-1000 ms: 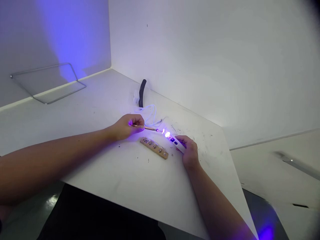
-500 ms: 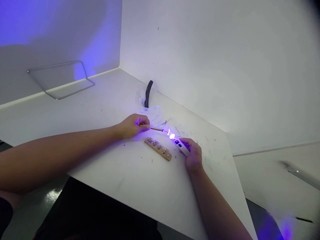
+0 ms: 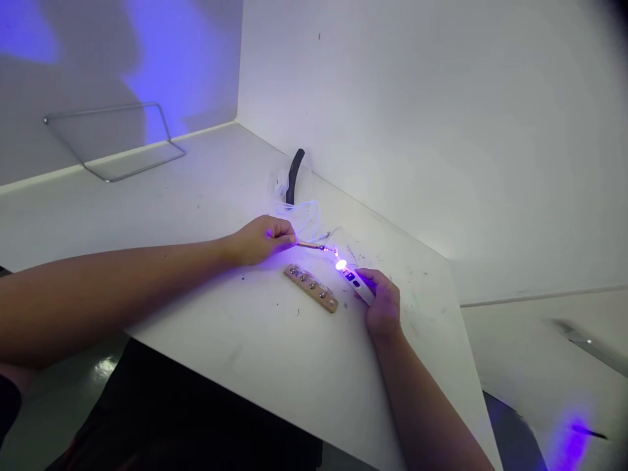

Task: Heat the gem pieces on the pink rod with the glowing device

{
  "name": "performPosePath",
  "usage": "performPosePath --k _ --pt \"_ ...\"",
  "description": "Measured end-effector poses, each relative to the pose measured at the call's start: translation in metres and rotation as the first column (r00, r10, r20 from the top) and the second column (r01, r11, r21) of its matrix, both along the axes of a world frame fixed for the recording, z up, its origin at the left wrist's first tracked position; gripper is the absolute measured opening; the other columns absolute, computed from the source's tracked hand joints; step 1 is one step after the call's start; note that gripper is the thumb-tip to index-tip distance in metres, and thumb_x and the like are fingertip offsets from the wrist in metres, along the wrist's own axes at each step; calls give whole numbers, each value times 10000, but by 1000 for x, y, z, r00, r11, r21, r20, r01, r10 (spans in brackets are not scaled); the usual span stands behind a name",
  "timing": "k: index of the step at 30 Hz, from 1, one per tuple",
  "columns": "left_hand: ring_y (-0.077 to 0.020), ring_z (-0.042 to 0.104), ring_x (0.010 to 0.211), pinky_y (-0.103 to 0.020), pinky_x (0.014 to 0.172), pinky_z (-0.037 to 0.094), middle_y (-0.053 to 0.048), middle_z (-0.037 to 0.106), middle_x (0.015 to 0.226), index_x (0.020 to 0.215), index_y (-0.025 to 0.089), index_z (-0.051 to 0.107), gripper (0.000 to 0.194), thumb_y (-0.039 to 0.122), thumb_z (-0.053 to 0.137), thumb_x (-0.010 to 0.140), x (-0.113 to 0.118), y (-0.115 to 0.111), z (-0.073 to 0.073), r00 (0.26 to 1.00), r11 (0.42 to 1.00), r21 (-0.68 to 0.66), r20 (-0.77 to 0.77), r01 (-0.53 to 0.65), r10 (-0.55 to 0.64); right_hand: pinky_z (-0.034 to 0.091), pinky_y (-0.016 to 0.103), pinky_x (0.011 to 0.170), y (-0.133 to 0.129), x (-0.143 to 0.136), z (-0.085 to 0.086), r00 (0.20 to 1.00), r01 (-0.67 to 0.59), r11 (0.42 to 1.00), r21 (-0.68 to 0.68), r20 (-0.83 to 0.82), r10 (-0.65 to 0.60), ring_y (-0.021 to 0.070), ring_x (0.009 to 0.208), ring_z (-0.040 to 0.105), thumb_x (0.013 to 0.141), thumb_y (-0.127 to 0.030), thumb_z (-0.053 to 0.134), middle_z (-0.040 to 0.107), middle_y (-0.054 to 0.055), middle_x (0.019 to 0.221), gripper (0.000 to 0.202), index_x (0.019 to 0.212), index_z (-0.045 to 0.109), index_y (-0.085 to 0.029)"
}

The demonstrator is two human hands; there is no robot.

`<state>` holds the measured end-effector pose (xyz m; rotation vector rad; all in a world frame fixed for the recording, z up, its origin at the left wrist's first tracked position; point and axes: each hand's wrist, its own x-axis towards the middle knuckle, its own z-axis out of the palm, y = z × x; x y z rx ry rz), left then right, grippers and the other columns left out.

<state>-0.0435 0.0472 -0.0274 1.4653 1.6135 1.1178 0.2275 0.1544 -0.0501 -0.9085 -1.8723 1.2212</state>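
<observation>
My left hand (image 3: pixel 269 240) is closed around a thin copper-coloured rod (image 3: pixel 308 244), pinched between thumb and fingers and pointing right. At the rod's far end is a small piece lit purple, too bright and small to make out. My right hand (image 3: pixel 383 302) is wrapped round a white handheld UV lamp (image 3: pixel 362 288) with dark buttons or a display. Its glowing purple head lies just below the rod's tip; whether they touch I cannot tell. Between my hands, nearer me, a wooden strip (image 3: pixel 311 289) bearing several shiny round metal pieces and a clear strip lies on the white table (image 3: pixel 275 366).
Beyond my hands lie a white cable (image 3: pixel 314 212) and a black curved bar (image 3: pixel 294 176), near the right wall (image 3: pixel 417 131). A bent metal wire frame (image 3: pixel 142 173) leans at the left wall. Dark specks mark the tabletop around my hands.
The lamp's head has shifted slightly down from the rod's tip. Purple light and shadows on the left wall have moved. The view has tilted slightly; both hands keep their grips.
</observation>
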Motion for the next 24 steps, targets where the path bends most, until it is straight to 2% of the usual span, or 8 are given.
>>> performPosePath --k 7,15,24 --pt "-68 310 489 -206 472 263 46 373 538 664 148 521 245 351 487 797 0 0 1 1000 998 -55 28 1 0 500 325 612 1 0 -3 999 -27 999 27 -31 28 224 803 637 855 -520 393 692 66 891 433 914 672 -195" --pt "-74 329 494 -212 474 252 36 381 529 602 149 472 306 380 470 802 0 1 1 999 999 -43 -34 16 -17 502 331 610 0 1 0 998 -56 996 64 -18 57 233 824 636 858 -536 402 689 63 913 428 921 669 -206" --pt "-89 380 541 -211 509 307 33 442 573 679 155 535 245 383 516 766 2 0 4 995 995 -79 -77 54 -60 504 337 641 -1 -1 4 998 -62 994 87 -9 63 223 810 636 863 -529 406 687 63 891 426 919 669 -199"
